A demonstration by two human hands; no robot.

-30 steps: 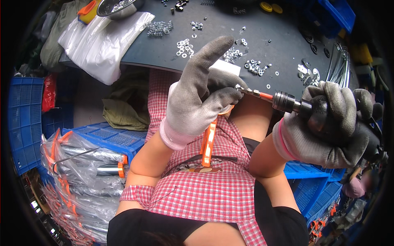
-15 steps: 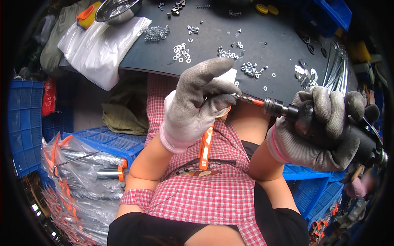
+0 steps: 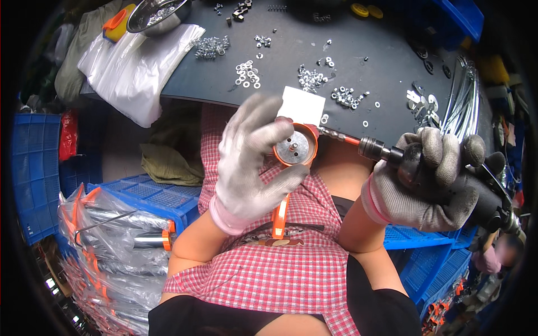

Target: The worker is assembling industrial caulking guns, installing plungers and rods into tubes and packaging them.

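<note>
Head view: left hand holds orange disc; right hand grips driver.

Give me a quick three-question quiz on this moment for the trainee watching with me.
1. True or false: the left hand holds the orange round part with a metal disc face.
2. What does the right hand grip?
A. a hammer
B. a power screwdriver
C. a paint brush
3. Fill in: the small washers lie loose on the dark ____.

Key: 1 true; 2 B; 3 table.
</note>
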